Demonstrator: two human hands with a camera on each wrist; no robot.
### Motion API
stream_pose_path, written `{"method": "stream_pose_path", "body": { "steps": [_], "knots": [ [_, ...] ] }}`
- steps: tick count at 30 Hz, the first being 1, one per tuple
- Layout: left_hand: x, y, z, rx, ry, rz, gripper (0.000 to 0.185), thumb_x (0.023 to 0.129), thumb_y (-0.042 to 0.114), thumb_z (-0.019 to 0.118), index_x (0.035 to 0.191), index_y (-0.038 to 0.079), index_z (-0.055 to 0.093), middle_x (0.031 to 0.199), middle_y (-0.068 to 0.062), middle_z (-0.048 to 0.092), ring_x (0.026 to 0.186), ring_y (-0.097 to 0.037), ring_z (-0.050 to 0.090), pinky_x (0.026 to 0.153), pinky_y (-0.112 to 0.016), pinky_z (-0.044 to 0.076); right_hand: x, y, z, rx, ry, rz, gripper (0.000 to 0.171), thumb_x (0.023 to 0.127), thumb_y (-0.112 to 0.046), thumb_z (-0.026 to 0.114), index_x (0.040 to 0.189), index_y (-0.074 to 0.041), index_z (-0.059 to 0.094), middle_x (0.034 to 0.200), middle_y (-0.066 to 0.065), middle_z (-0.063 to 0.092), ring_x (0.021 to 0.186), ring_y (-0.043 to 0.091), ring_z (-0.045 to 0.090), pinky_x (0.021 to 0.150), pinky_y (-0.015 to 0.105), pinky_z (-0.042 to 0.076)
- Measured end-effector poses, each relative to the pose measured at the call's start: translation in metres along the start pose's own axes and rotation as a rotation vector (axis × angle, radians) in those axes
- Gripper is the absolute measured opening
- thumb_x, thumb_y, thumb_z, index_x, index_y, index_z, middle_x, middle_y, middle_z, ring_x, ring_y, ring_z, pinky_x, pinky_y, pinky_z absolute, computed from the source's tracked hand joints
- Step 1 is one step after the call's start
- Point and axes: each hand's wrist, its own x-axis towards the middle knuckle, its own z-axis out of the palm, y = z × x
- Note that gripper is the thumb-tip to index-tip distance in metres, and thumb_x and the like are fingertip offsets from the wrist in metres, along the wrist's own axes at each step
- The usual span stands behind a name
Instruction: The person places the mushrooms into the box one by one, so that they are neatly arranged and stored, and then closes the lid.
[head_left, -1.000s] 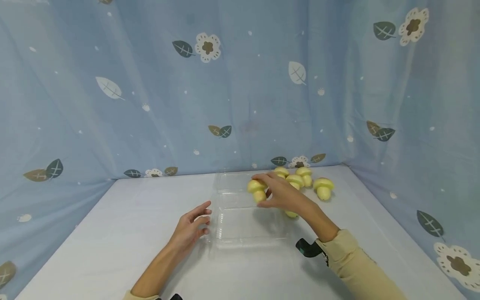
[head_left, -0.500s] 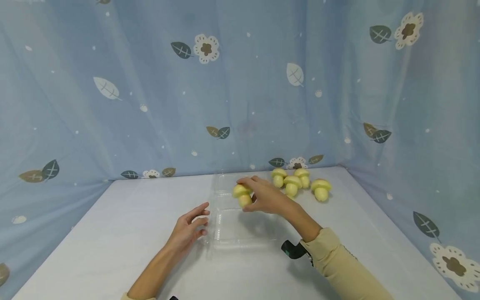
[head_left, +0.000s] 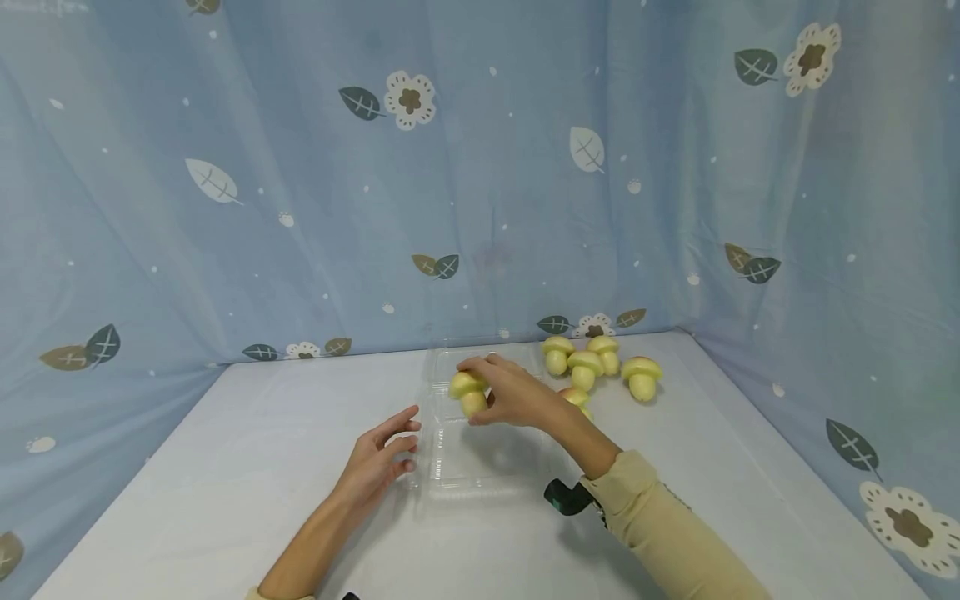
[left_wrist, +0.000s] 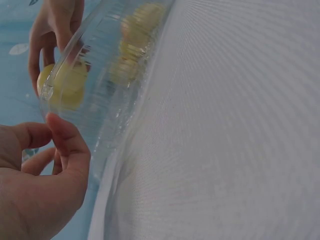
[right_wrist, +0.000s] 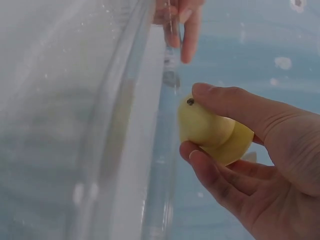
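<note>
My right hand (head_left: 517,396) pinches a yellow-green toy mushroom (head_left: 467,384) between thumb and fingers, cap up and stem down. It hangs over the middle of an open clear plastic box (head_left: 487,482). In the right wrist view, a dark spot shows on the end of the held mushroom's (right_wrist: 202,122) pale stem. At the box's left side, my left hand (head_left: 375,462) lies with loosely bent fingers. The left wrist view has its fingertips (left_wrist: 57,122) close to the clear rim; whether they touch it I cannot tell.
Several similar mushrooms (head_left: 584,368) stand on the white table right of the box, one (head_left: 576,397) partly hidden by the right forearm. A blue patterned curtain (head_left: 315,200) rises behind the table and at its sides.
My right hand has carried the mushroom leftward over the box, moving less in the last half second. The left hand has stayed by the box's left side.
</note>
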Motion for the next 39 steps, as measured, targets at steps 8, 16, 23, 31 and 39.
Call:
{"method": "stream_pose_path", "body": {
  "steps": [8, 16, 23, 31, 39],
  "knots": [
    [0.000, 0.000, -0.001, -0.012, -0.013, 0.002, 0.056, 0.094, 0.004, 0.058, 0.148, 0.012, 0.044, 0.125, -0.003, 0.048, 0.092, -0.013, 0.050, 0.062, -0.021, 0.047, 0.007, -0.004, 0.015, -0.058, -0.040, -0.033, 0.070, 0.078, -0.026, 0.084, 0.139, -0.017, 0.049, 0.120, 0.006, 0.058, 0.087, 0.014, 0.059, 0.074, 0.023, 0.051],
    [-0.001, 0.000, -0.001, 0.003, -0.017, 0.007, 0.056, 0.094, 0.006, 0.059, 0.148, 0.011, 0.043, 0.126, -0.005, 0.048, 0.092, -0.013, 0.051, 0.063, -0.020, 0.047, 0.010, -0.011, 0.027, -0.090, -0.050, -0.036, 0.069, 0.079, -0.027, 0.083, 0.137, -0.014, 0.050, 0.120, 0.007, 0.060, 0.097, 0.018, 0.056, 0.082, 0.033, 0.049],
    [0.000, 0.000, 0.001, 0.008, -0.019, 0.008, 0.056, 0.094, 0.006, 0.059, 0.148, 0.009, 0.043, 0.127, -0.007, 0.048, 0.091, -0.012, 0.051, 0.062, -0.020, 0.047, 0.014, -0.016, 0.037, -0.095, -0.097, 0.021, 0.069, 0.079, -0.028, 0.083, 0.138, -0.017, 0.049, 0.126, 0.007, 0.058, 0.111, 0.021, 0.057, 0.096, 0.040, 0.049],
    [0.000, -0.001, -0.001, -0.020, -0.028, -0.001, 0.056, 0.094, 0.006, 0.060, 0.147, 0.012, 0.044, 0.127, -0.005, 0.046, 0.092, -0.012, 0.051, 0.063, -0.020, 0.047, 0.018, -0.019, 0.039, -0.118, -0.098, 0.042, 0.071, 0.078, -0.028, 0.084, 0.139, -0.016, 0.048, 0.127, 0.007, 0.057, 0.109, 0.020, 0.056, 0.093, 0.039, 0.050],
    [0.001, -0.002, -0.002, -0.018, -0.041, 0.003, 0.056, 0.095, 0.006, 0.059, 0.148, 0.010, 0.043, 0.126, -0.003, 0.046, 0.091, -0.011, 0.050, 0.063, -0.019, 0.047, 0.017, -0.021, 0.046, -0.117, -0.064, 0.064, 0.071, 0.077, -0.025, 0.085, 0.138, -0.016, 0.049, 0.126, 0.009, 0.057, 0.110, 0.021, 0.056, 0.096, 0.043, 0.049]
  ]
}}
